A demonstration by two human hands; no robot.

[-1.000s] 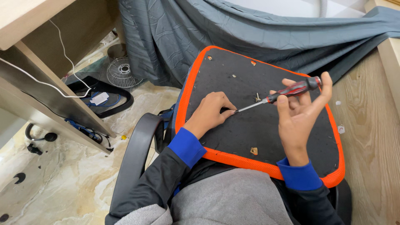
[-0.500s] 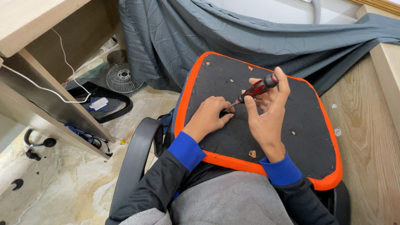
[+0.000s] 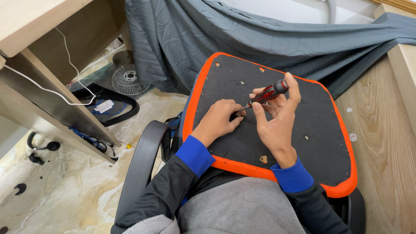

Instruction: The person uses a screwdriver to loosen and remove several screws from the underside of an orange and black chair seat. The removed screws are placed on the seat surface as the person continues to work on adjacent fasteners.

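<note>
A chair seat (image 3: 329,143) lies upside down on my lap, black underside up with an orange mesh edge. My right hand (image 3: 275,119) grips a red and black screwdriver (image 3: 269,92), tilted with its tip down at the seat's middle. My left hand (image 3: 220,118) rests on the black underside, fingers pinched at the screwdriver's tip; whatever they pinch is hidden. Small screw holes and a metal insert (image 3: 307,138) dot the underside.
A black chair armrest (image 3: 145,154) curves at my left. Grey cloth (image 3: 242,39) drapes behind the seat. A wooden desk (image 3: 39,52) with a white cable stands at the left, a small fan (image 3: 126,78) and cables on the marble floor. A wooden surface (image 3: 385,143) lies at the right.
My right hand swung the screwdriver in from the right toward the left hand, steepening it over the seat's middle. The left hand stayed put.
</note>
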